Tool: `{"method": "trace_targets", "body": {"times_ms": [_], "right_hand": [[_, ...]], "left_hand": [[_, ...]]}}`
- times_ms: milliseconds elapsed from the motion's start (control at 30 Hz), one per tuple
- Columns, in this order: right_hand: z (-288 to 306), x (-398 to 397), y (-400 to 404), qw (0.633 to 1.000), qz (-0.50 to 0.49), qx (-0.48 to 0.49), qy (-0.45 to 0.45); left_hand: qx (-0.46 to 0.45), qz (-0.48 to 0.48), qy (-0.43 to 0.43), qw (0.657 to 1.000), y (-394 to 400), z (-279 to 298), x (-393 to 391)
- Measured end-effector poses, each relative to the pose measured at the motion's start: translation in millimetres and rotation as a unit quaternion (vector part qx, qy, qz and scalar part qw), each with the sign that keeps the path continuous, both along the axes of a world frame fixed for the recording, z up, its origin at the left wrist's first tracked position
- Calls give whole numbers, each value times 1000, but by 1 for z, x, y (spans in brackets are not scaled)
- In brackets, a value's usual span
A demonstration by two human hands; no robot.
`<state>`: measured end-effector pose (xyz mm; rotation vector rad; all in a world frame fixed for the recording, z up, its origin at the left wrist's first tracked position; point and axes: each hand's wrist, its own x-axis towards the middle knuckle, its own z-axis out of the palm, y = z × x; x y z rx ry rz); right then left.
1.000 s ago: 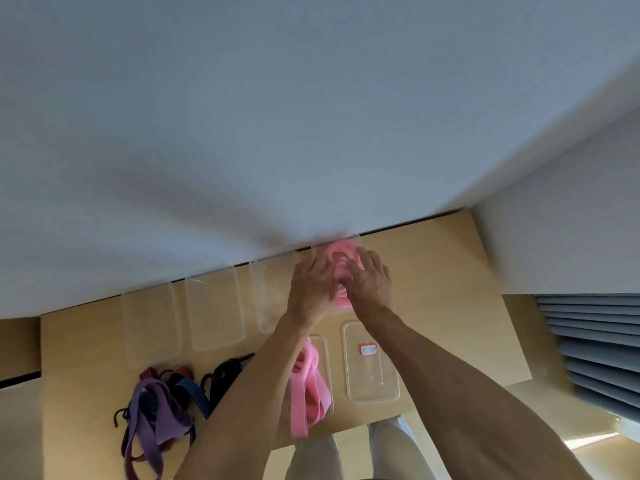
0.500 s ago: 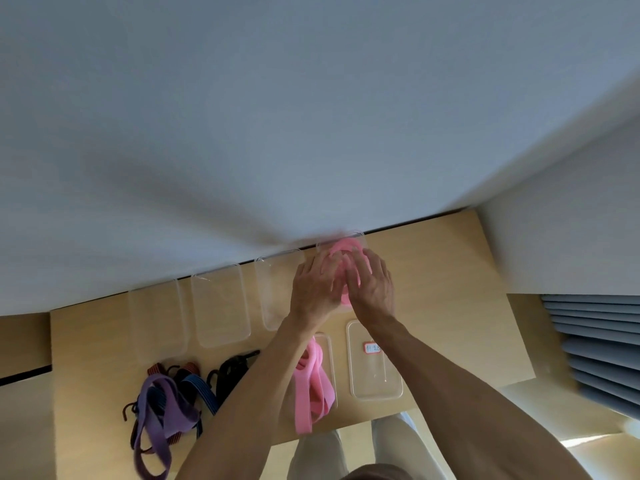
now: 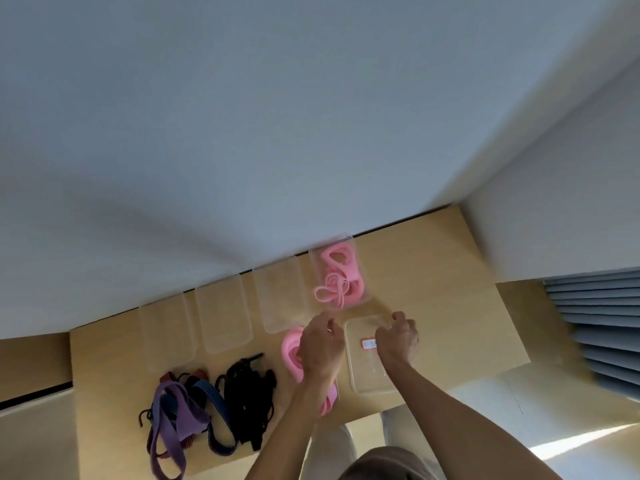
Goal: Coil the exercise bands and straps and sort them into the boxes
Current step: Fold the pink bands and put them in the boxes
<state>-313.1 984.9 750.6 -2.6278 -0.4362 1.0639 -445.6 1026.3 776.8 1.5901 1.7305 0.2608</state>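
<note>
Pink coiled bands (image 3: pixel 341 277) lie in the rightmost clear box (image 3: pixel 313 258) of the back row by the wall, one loop hanging over its near rim. My left hand (image 3: pixel 320 348) hovers near that box with loosely curled fingers and nothing in it, above more pink bands (image 3: pixel 291 351) on the table. My right hand (image 3: pixel 398 336) is over a clear lid with a red label (image 3: pixel 367 344), fingers curled, empty. A pile of purple (image 3: pixel 173 420), blue (image 3: pixel 214 403) and black straps (image 3: pixel 249 393) lies at the front left.
Three more clear boxes (image 3: pixel 280 296) (image 3: pixel 223 317) (image 3: pixel 166 334) stand in the row along the wall. The wooden table (image 3: pixel 433 306) ends at the front edge near my legs. A blind (image 3: pixel 599 327) is at the right.
Both hands have let go of the pink bands in the back box and drawn back toward me. The coil now rests in the box.
</note>
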Motion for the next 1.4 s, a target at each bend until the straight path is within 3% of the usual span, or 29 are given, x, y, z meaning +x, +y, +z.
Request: {"method": "trace_targets", "body": {"times_ms": [133,367,500,633,733,833,967,1167,1400], "right_hand": [[-9,0,-7,999,-12,-28,17],[-17,19,-6,997,-45,-40,47],[-6,42,-14,993,-102,7,51],[20,62,-12,978,-127,154,60],[37,66,5,965,-135,216,59],[44,57,41,955,-142,251,67],[44,34,96,957,-101,257,84],[31,21,138,975,-24,213,66],[17,23,125,973,-94,208,44]], "left_hand": [[-160,-107,115,975,-10,-25,11],[-214,62,51,973,-4,-34,43],[-160,47,5,986,-13,-14,56],[-10,-20,-63,998,5,22,52],[87,75,-101,988,45,43,33],[50,141,-55,987,83,40,20],[-39,120,-1,992,101,20,12],[-53,187,18,981,78,3,3],[-67,215,-171,959,68,-3,15]]}}
